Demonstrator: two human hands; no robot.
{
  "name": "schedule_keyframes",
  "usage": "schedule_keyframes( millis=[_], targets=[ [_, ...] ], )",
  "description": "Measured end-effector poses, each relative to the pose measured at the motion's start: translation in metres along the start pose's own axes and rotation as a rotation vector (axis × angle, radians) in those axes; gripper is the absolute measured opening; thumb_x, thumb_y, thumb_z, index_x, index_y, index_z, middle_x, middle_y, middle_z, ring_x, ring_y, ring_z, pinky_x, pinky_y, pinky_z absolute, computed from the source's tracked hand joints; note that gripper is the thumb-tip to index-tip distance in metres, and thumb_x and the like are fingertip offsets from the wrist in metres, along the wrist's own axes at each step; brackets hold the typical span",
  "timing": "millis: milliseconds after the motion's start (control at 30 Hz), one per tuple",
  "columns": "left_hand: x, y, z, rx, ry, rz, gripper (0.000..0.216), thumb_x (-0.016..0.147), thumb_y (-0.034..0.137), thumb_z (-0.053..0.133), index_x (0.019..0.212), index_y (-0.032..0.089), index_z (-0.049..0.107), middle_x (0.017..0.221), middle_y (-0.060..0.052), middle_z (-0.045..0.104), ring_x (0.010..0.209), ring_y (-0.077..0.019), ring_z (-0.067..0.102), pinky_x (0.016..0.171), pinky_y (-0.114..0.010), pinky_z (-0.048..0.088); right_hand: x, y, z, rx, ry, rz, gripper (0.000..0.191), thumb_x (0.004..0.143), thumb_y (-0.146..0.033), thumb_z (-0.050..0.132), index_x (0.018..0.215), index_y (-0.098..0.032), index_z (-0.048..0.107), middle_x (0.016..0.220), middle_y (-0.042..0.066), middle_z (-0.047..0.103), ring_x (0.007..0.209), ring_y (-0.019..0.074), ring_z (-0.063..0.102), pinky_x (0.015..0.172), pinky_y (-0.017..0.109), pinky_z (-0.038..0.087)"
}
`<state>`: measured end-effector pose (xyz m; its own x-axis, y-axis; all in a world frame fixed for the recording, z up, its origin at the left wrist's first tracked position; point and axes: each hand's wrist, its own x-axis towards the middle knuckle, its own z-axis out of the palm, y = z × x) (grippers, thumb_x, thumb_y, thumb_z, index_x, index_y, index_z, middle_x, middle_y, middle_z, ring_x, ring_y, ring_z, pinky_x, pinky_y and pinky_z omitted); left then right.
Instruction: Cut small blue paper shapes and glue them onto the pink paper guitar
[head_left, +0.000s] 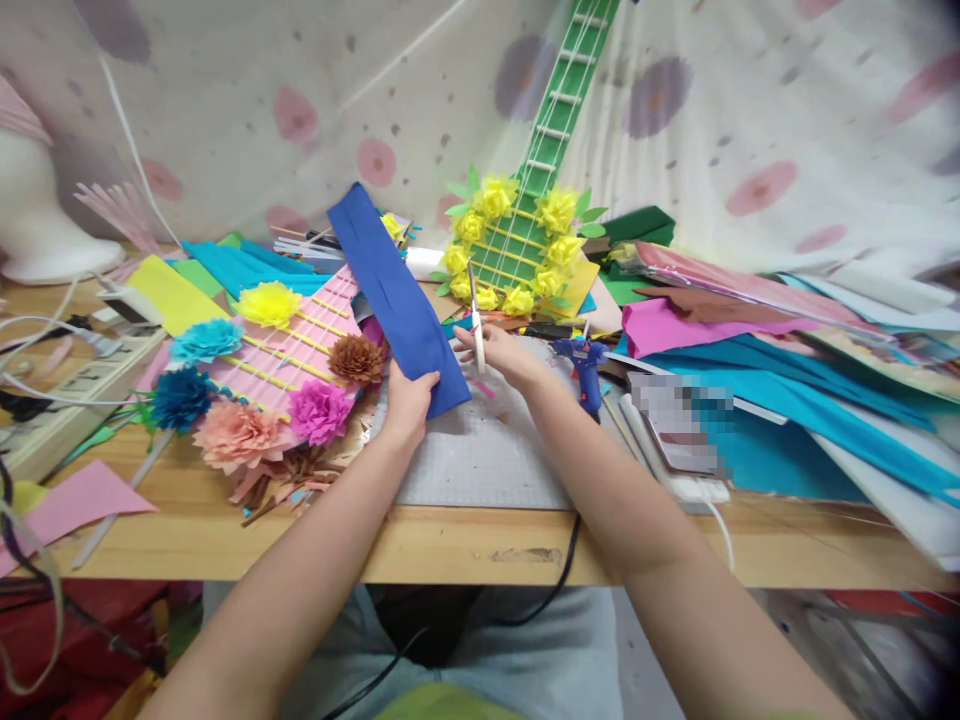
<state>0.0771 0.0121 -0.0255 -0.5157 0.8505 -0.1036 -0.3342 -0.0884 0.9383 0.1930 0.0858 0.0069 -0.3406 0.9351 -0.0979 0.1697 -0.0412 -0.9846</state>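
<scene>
My left hand (409,400) grips the near end of a long dark-blue folded paper strip (390,285) that runs away up and to the left across the table. My right hand (499,352) is closed on a pair of scissors (474,310), whose blades point up and away, right beside the strip's near right edge. Both hands are over a grey cutting mat (487,450).
A pink paper guitar (281,350) with several paper flowers lies left. A green paper guitar (525,220) with yellow flowers leans at the back. A blue glue gun (585,365), stacked coloured paper sheets (750,340) at right, a power strip (67,385) at left, the wooden table edge (480,545) near me.
</scene>
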Motion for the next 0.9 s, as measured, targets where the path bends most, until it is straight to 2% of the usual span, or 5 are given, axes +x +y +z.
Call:
schedule_keyframes(
  millis=[167,300,467,700,900],
  targets=[
    [0.009,0.002,-0.007,0.152,-0.061,0.138,0.059,0.054,0.002,0.062,0.110,0.017,0.050,0.106,-0.008,0.063,0.097,-0.0225,0.061,0.090,-0.037,0.045,0.029,-0.009,0.017,0.378,-0.120,-0.006,0.028,0.060,-0.034,0.076,0.068,-0.016,0.055,0.061,-0.002,0.060,0.059,0.0094,0.056,0.060,0.023,0.047],
    [0.023,0.003,-0.017,0.277,-0.138,0.234,0.058,0.054,0.001,0.063,0.109,0.016,0.050,0.105,-0.009,0.063,0.099,-0.0231,0.060,0.094,-0.038,0.043,0.048,-0.011,0.023,0.456,-0.073,0.023,0.029,0.050,-0.014,0.077,0.057,-0.016,0.049,0.049,-0.005,0.053,0.050,0.0085,0.051,0.051,0.022,0.043],
    [0.033,0.003,-0.024,0.346,-0.136,0.315,0.054,0.056,0.004,0.064,0.106,0.017,0.049,0.106,-0.009,0.062,0.099,-0.0228,0.060,0.093,-0.038,0.043,0.053,-0.008,0.027,0.616,-0.013,-0.010,0.024,0.052,-0.007,0.070,0.057,-0.017,0.049,0.049,-0.006,0.054,0.048,0.0084,0.049,0.048,0.022,0.041],
    [0.023,0.010,-0.016,0.064,-0.088,0.035,0.036,0.058,0.011,0.065,0.091,0.016,0.052,0.076,-0.003,0.064,0.066,-0.0161,0.062,0.068,-0.034,0.051,0.048,-0.007,0.009,0.834,0.222,-0.165,0.026,0.054,-0.009,0.068,0.063,-0.020,0.046,0.057,-0.007,0.056,0.054,0.0080,0.052,0.051,0.020,0.045],
    [0.007,0.002,-0.003,-0.199,-0.128,-0.022,0.035,0.053,0.020,0.073,0.084,0.016,0.056,0.077,-0.002,0.065,0.070,-0.0133,0.063,0.071,-0.030,0.050,0.060,-0.016,0.009,0.809,0.490,-0.128,0.019,0.065,-0.015,0.061,0.061,-0.020,0.043,0.058,-0.004,0.055,0.060,0.0100,0.056,0.055,0.022,0.048]
  ],
)
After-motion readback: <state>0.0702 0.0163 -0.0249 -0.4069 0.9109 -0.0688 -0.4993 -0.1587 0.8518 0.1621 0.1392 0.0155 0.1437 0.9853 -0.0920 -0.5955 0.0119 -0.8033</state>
